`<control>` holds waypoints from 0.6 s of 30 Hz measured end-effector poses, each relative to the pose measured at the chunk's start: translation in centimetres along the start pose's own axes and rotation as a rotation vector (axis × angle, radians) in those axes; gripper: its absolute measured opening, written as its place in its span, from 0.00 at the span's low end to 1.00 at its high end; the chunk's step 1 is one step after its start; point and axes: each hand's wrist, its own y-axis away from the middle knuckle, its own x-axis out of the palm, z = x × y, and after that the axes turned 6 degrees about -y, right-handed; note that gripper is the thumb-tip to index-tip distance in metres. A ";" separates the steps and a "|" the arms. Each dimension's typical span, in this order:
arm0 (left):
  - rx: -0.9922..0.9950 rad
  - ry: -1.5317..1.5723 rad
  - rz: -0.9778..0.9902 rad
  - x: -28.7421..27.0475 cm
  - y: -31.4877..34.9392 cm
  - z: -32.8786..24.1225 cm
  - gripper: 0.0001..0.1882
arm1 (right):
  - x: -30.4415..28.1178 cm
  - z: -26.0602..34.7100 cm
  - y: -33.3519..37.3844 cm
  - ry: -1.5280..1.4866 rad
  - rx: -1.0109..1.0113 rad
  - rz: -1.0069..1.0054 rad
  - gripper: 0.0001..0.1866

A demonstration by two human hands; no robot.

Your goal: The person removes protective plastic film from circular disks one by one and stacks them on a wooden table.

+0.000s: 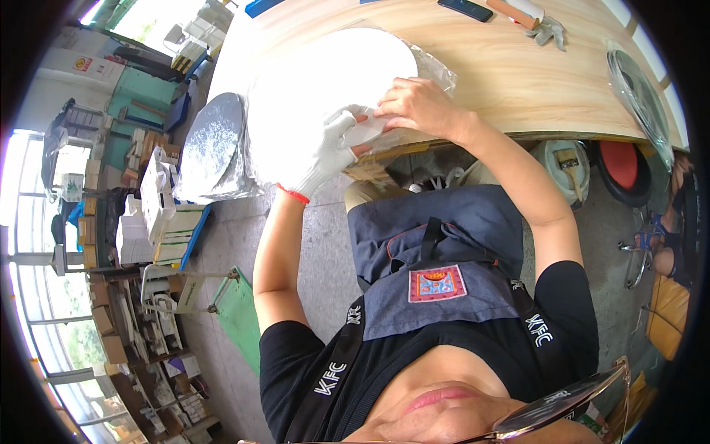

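Observation:
A large white round disc [340, 70] lies near the table's edge, so bright that its surface detail is lost. Clear plastic film [438, 70] sticks out around it. My left hand [329, 152] wears a white glove with a red cuff and bare fingertips. Its thumb and fingers close on a thin whitish sheet [366, 132] at the disc's near edge. My bare right hand [418, 109] reaches in from the right, with fingers bent and pinched at the same sheet's right side. Whether the sheet is joined to the disc, I cannot tell.
A dark round disc in plastic [214, 144] overhangs the table's left side. Wrapped round sheets [640, 100] lie at the right edge. A phone [466, 9] and a grey glove [549, 33] are at the back. Below stand a bucket with a brush [566, 166] and a red stool [623, 170].

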 end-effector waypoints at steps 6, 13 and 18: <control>-0.060 -0.008 0.022 0.0 0.3 0.7 0.23 | 0.4 -0.5 -0.4 -0.039 -0.003 -0.053 0.11; -0.144 0.172 0.081 -1.1 0.1 0.2 0.21 | -0.6 -0.1 -1.0 -0.121 0.149 0.025 0.12; -0.156 0.230 0.112 -0.9 0.3 1.0 0.21 | -0.8 -0.3 -1.8 -0.077 0.185 0.028 0.12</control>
